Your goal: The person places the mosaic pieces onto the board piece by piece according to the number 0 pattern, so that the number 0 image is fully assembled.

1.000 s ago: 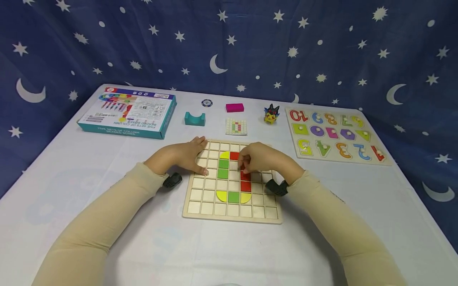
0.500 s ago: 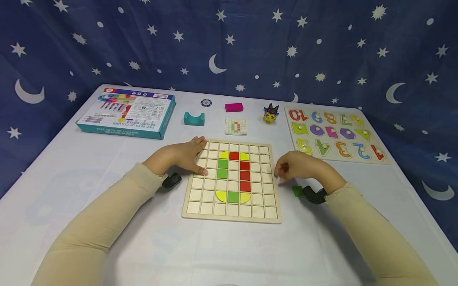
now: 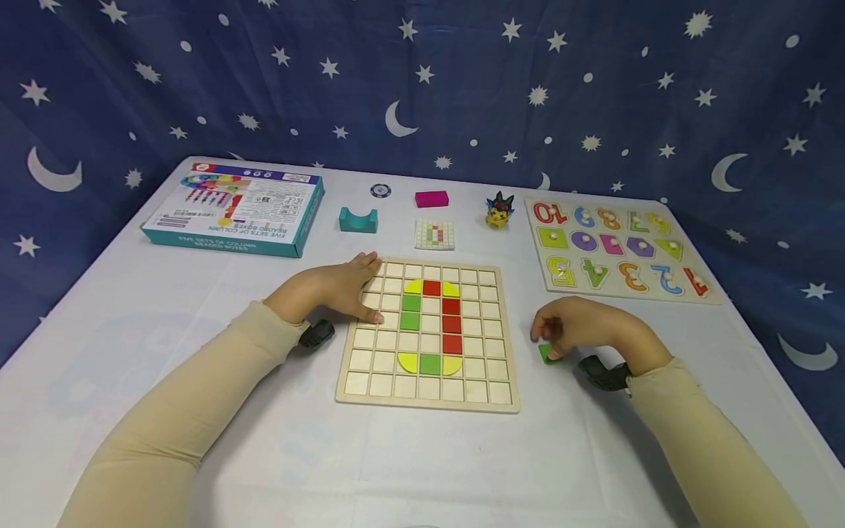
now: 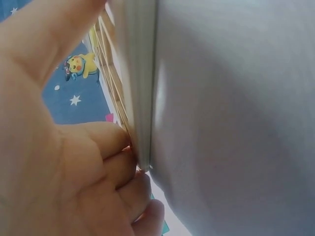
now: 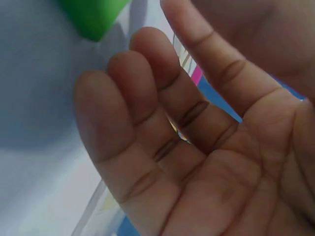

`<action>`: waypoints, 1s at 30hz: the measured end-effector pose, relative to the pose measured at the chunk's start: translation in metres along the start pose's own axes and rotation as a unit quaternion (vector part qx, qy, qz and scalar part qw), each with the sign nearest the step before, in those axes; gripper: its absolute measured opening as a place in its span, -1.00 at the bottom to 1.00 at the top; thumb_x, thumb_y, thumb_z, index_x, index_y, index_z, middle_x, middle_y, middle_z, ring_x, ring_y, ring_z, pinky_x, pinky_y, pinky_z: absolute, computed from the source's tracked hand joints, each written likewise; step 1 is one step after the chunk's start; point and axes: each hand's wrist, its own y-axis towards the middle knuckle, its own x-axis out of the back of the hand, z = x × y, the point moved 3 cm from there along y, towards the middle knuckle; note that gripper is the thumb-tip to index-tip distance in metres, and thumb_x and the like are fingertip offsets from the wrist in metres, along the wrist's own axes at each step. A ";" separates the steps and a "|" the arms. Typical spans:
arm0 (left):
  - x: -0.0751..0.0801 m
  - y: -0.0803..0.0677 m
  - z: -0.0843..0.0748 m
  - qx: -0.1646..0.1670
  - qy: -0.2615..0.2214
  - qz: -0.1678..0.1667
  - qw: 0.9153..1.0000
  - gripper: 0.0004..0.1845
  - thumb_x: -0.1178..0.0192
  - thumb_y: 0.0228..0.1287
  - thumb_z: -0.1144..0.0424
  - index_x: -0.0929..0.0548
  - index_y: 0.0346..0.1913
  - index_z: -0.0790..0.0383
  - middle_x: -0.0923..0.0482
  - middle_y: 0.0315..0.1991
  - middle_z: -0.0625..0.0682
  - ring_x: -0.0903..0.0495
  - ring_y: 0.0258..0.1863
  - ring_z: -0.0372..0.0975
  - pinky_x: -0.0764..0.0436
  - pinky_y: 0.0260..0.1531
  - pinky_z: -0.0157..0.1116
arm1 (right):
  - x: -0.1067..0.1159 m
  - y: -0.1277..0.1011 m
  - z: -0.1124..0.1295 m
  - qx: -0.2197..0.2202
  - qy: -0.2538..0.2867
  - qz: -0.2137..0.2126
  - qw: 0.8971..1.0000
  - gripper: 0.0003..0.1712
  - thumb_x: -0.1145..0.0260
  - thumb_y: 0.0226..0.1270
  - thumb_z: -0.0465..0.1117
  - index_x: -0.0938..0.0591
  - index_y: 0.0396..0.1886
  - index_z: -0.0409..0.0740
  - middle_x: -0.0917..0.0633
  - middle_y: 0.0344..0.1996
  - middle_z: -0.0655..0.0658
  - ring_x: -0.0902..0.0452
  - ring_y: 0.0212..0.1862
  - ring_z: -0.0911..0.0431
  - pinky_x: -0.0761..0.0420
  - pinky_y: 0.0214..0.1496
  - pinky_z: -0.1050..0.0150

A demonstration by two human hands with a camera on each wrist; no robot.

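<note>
Green, a small tile point(image 3: 547, 353) lies on the white table point(image 3: 198, 308) just right of the wooden grid board point(image 3: 370, 383), under the fingertips of the right hand point(image 3: 581, 326); from the head view those fingers curl down over it, but whether they touch or pinch it cannot be told; the right wrist view shows what the head view hides: the fingers point(image 5: 147, 123) loosely bent with gaps between them, the palm holding nothing, and the tile point(image 5: 93, 17) apart at the top edge, cut off by the frame. Left hand point(image 3: 337, 290) rests flat on the board's left edge, fingers straight; the left wrist view shows only palm, the board's rim point(image 4: 138, 88) side-on, and a blurred yellow toy point(image 4: 81, 65) far off. On the board, green, red and yellow tiles point(image 3: 430, 323) form a loop in the middle cells; the outer cells are bare. Open table lies between the board and the number puzzle point(image 3: 617, 249) at the right, and in front of both arms. Behind sit a boxed set point(image 3: 238, 209), a teal block point(image 3: 359, 219), a pink block point(image 3: 432, 199) and a pattern card point(image 3: 435, 234); its print is too small to read.
</note>
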 end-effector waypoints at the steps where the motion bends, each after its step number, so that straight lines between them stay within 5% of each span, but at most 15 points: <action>1: 0.000 0.000 0.000 -0.001 0.001 0.000 1.000 0.15 -0.29 0.03 -0.16 0.16 0.42 0.42 0.32 0.46 0.25 0.32 0.44 0.07 0.10 0.38 0.02 | -0.001 0.000 -0.002 -0.002 0.005 0.001 1.000 -0.74 -0.46 -0.13 -0.37 -0.60 -0.38 -0.14 -0.47 -0.49 -0.04 -0.35 -0.36 0.12 -0.42 -0.34 0.30; 11: -0.001 0.000 0.001 -0.001 0.002 -0.001 1.000 0.14 -0.27 0.04 -0.16 0.15 0.42 0.42 0.30 0.46 0.27 0.29 0.44 0.08 0.09 0.38 0.02 | -0.010 0.002 -0.006 0.000 0.022 -0.005 1.000 -0.71 -0.43 -0.17 -0.48 -0.55 -0.44 -0.17 -0.45 -0.54 -0.04 -0.35 -0.41 0.12 -0.43 -0.39 0.31; 23: -0.002 0.000 0.000 0.000 0.003 0.002 1.000 0.14 -0.27 0.04 -0.16 0.16 0.42 0.43 0.31 0.46 0.27 0.30 0.44 0.08 0.09 0.37 0.04 | -0.002 0.013 0.000 0.002 -0.027 -0.082 0.996 -0.75 -0.42 -0.11 -0.46 -0.53 -0.48 -0.15 -0.51 -0.51 -0.03 -0.37 -0.37 0.12 -0.41 -0.33 0.28; 30: 0.000 0.000 -0.001 0.002 0.004 -0.001 1.000 0.15 -0.28 0.03 -0.16 0.16 0.42 0.42 0.31 0.46 0.26 0.30 0.44 0.07 0.09 0.38 0.02 | 0.013 0.017 0.012 -0.009 -0.027 -0.119 0.992 -0.77 -0.32 0.05 -0.44 -0.64 -0.23 -0.25 -0.53 -0.51 -0.05 -0.38 -0.44 0.13 -0.38 -0.42 0.31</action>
